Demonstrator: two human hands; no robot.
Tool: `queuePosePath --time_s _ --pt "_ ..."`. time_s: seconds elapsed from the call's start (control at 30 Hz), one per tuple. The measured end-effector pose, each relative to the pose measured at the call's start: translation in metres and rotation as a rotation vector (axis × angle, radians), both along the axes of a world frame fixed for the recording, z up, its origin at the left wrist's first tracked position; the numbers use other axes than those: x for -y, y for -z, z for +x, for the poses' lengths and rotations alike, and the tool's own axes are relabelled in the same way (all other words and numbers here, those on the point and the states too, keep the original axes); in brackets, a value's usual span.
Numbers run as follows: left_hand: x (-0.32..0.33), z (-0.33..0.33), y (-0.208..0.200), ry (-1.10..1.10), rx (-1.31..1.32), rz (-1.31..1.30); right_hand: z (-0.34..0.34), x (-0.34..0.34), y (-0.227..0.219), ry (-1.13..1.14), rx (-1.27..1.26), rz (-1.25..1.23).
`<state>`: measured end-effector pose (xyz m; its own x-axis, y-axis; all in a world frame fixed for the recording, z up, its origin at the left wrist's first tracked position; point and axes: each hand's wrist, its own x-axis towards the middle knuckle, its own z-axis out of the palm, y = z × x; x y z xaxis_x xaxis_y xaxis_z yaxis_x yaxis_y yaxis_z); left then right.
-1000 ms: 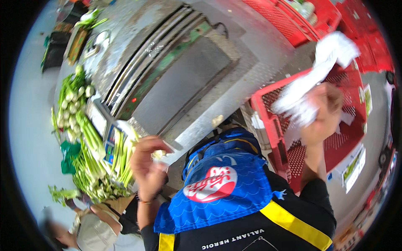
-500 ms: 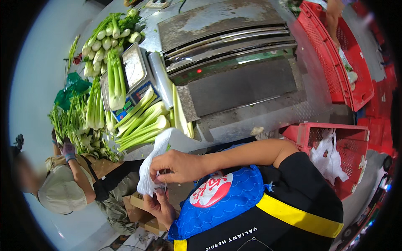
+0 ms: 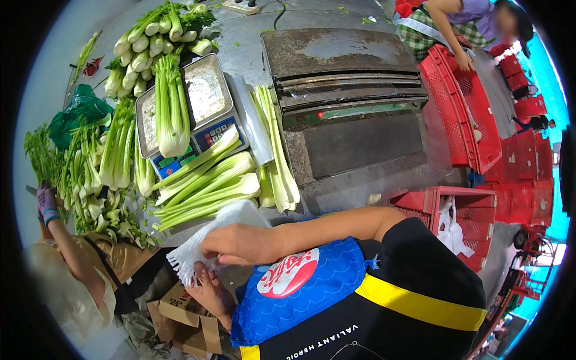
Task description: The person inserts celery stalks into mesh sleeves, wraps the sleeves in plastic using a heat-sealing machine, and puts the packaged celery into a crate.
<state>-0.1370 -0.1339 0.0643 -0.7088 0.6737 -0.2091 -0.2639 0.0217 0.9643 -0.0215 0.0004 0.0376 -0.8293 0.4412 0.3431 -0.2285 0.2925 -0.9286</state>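
Observation:
A crumpled white ribbed sleeve (image 3: 191, 255) with a frilled edge hangs between my hands; its exact kind is hard to make out. My right hand (image 3: 237, 243) grips it from above with curled fingers. Lower down, my left hand (image 3: 210, 294) pinches the frilled end, its thumb raised against it. Just beyond the sleeve, loose celery stalks (image 3: 210, 192) lie on the metal table, with longer stalks (image 3: 277, 156) beside them. A whole celery bunch (image 3: 172, 114) rests on the scale (image 3: 207, 90). A roll of clear film (image 3: 255, 132) lies between scale and wrapping machine.
The flat wrapping machine (image 3: 363, 147) covers the table's right half. Several celery bunches (image 3: 141, 57) are piled far left. A co-worker's gloved hand (image 3: 46, 201) is at the left by more celery. Red crates (image 3: 453, 114) stand right, where another person's hand (image 3: 463, 60) reaches in.
The sleeve has spread wider and its frilled end has come into sight. Both hands shifted slightly left. The view has turned, showing more of the person at the far right.

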Motion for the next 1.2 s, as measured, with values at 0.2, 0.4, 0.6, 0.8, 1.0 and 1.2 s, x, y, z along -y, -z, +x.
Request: queuePosePath --time_s 0.2,0.4,0.6,0.8,1.0,1.2 --pt "-0.034 -0.024 0.025 0.236 -0.224 -0.083 -0.009 -0.013 -0.006 0.025 0.146 -0.329" --pt "-0.043 -0.048 0.042 0.41 -0.235 -0.092 -0.016 -0.036 0.011 0.056 0.076 -0.552" --pt "-0.063 -0.044 0.044 0.05 0.312 0.192 -0.016 -0.055 0.017 0.294 -0.3 -1.578" --pt "-0.025 -0.103 0.082 0.388 0.602 0.455 -0.017 -0.066 0.005 0.069 0.057 -1.15" --pt "-0.008 -0.122 0.056 0.498 0.671 0.724 -0.051 -0.091 0.04 0.16 0.27 -1.264" --pt "-0.066 -0.128 0.05 0.065 0.515 0.662 -0.076 -0.186 0.035 0.197 0.509 -0.696"
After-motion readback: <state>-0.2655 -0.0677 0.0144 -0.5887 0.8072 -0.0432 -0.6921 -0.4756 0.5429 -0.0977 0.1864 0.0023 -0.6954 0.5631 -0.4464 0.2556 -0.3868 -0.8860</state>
